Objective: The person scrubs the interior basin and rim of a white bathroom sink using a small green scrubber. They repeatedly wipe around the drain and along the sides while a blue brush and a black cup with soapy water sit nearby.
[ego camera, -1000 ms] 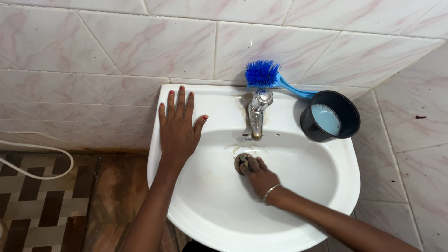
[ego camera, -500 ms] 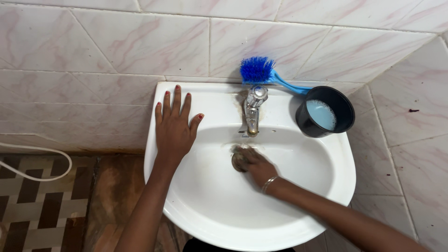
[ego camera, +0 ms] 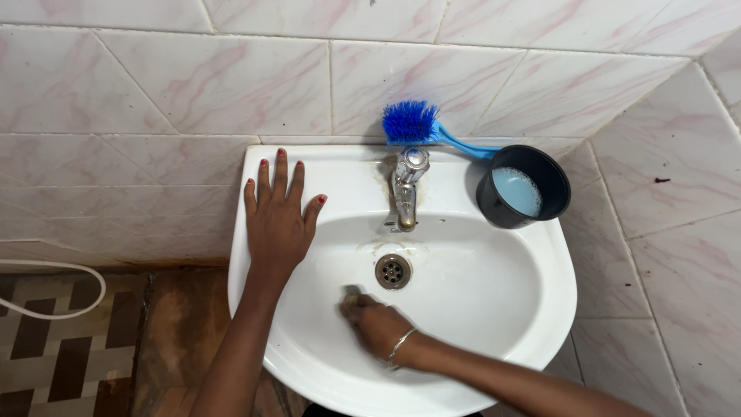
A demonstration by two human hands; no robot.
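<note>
My left hand (ego camera: pixel 278 216) lies flat with fingers spread on the left rim of a white wall-mounted sink (ego camera: pixel 540 309). Inside the basin, my right hand (ego camera: pixel 377 323) presses a small greenish scrub pad (ego camera: pixel 352 293) against the near-left wall, just below and left of the metal drain (ego camera: pixel 393 271). A thin bangle circles that wrist. The metal tap (ego camera: pixel 406 189) stands at the back of the basin, with brown stains around its base.
A blue brush (ego camera: pixel 421 127) leans against the tiled wall behind the tap. A black cup of soapy water (ego camera: pixel 523 188) sits on the sink's back right corner. A white hose (ego camera: pixel 54 289) curves over the patterned floor at the left.
My right hand has slid the pad from the drain toward the near-left part of the basin, uncovering the drain. My left hand has stayed on the rim.
</note>
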